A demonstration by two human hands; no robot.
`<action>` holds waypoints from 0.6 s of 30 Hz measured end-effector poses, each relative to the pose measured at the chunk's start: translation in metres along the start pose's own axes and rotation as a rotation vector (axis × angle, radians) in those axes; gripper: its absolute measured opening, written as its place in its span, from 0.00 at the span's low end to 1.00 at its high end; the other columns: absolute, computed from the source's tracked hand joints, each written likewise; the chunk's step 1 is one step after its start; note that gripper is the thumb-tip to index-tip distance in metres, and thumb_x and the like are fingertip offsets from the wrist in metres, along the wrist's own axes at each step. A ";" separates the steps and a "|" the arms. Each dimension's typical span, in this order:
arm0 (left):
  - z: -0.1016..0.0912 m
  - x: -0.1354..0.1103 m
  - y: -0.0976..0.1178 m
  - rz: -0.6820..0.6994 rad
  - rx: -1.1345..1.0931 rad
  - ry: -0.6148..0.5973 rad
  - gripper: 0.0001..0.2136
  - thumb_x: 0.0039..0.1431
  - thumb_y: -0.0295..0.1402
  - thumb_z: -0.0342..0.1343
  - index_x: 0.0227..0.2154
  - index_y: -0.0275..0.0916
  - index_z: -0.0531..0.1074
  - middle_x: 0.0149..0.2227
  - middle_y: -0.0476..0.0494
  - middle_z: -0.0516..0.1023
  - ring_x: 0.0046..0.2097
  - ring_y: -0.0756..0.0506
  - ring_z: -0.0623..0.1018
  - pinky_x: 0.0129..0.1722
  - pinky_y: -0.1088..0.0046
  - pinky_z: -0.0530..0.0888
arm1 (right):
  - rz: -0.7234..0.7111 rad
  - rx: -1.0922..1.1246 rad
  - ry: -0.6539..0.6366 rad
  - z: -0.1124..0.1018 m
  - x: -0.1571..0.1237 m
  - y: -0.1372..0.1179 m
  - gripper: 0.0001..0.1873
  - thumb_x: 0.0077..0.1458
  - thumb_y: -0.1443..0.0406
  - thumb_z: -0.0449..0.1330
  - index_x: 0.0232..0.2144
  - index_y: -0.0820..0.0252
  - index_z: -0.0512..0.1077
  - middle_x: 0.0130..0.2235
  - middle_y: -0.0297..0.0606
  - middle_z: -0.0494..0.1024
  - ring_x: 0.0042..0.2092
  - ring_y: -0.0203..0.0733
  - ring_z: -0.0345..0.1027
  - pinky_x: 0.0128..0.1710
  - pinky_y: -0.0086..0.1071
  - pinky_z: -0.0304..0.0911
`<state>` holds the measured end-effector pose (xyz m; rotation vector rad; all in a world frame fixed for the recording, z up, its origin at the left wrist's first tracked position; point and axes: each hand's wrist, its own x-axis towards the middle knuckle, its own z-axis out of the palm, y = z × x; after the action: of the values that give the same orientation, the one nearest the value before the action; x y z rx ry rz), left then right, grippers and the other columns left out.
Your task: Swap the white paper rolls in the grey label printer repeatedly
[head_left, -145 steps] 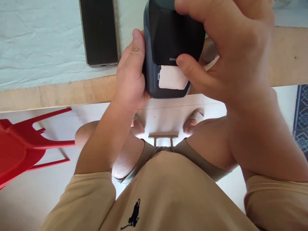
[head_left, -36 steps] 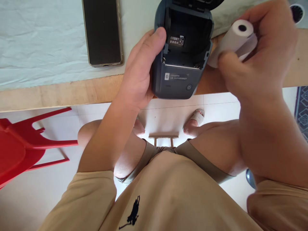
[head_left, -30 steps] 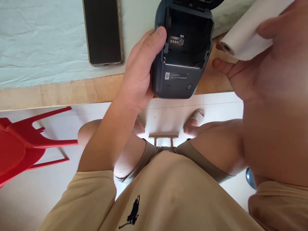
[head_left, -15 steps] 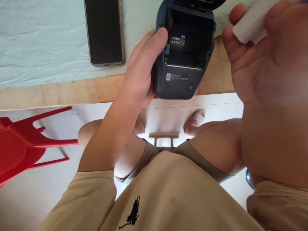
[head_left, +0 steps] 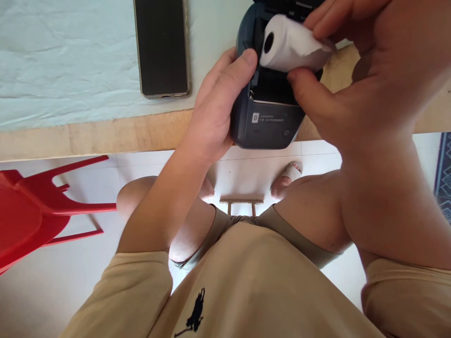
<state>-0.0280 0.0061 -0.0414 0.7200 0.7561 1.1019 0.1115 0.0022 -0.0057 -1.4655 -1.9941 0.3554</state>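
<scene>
My left hand is wrapped round the left side of a dark blue label printer, its thumb on the rim. The printer's lid is up, and its black paper bay faces me. My right hand grips a white paper roll between thumb and fingers. Tilted, the roll lies over the bay opening, with its dark core hole toward the left. Whether it touches the bay floor cannot be seen. The top of the lid is cut off by the frame.
A black smartphone lies left of the printer on a pale cloth. The table's wooden edge runs in front. Below stands a red chair at the left. A blue patterned panel shows at the far right.
My right hand has moved left with the paper roll, from beside the printer to over its open bay. The left hand keeps its hold; the view has shifted slightly.
</scene>
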 end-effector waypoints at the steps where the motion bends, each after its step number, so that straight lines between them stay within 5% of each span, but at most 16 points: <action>1: 0.000 0.000 0.000 0.000 -0.015 -0.009 0.06 0.47 0.38 0.46 0.26 0.41 0.61 0.25 0.47 0.60 0.27 0.54 0.63 0.24 0.77 0.62 | -0.026 -0.057 -0.014 -0.001 0.000 -0.001 0.18 0.41 0.60 0.49 0.36 0.62 0.64 0.38 0.28 0.64 0.42 0.22 0.58 0.41 0.19 0.55; 8: 0.001 -0.001 0.001 -0.016 0.065 0.014 0.08 0.47 0.41 0.44 0.24 0.43 0.60 0.27 0.49 0.65 0.29 0.52 0.67 0.27 0.75 0.62 | -0.074 -0.199 -0.030 -0.004 -0.003 0.003 0.18 0.46 0.57 0.42 0.33 0.57 0.65 0.35 0.24 0.66 0.44 0.19 0.59 0.45 0.18 0.56; 13: 0.003 -0.004 0.001 -0.009 0.000 -0.017 0.06 0.48 0.38 0.45 0.25 0.42 0.60 0.25 0.49 0.61 0.27 0.54 0.66 0.26 0.77 0.63 | 0.036 -0.201 -0.062 -0.003 -0.003 0.003 0.23 0.42 0.52 0.45 0.38 0.57 0.62 0.41 0.22 0.62 0.44 0.20 0.55 0.49 0.18 0.54; 18: 0.006 -0.004 0.001 0.010 0.020 -0.013 0.06 0.49 0.37 0.44 0.25 0.42 0.60 0.24 0.49 0.59 0.26 0.55 0.64 0.24 0.78 0.61 | 0.040 -0.037 0.033 -0.001 -0.001 0.006 0.21 0.43 0.58 0.45 0.42 0.56 0.59 0.36 0.22 0.65 0.40 0.17 0.58 0.39 0.16 0.53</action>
<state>-0.0247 0.0022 -0.0365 0.7484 0.7540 1.0990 0.1169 0.0029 -0.0091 -1.5265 -1.9569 0.3108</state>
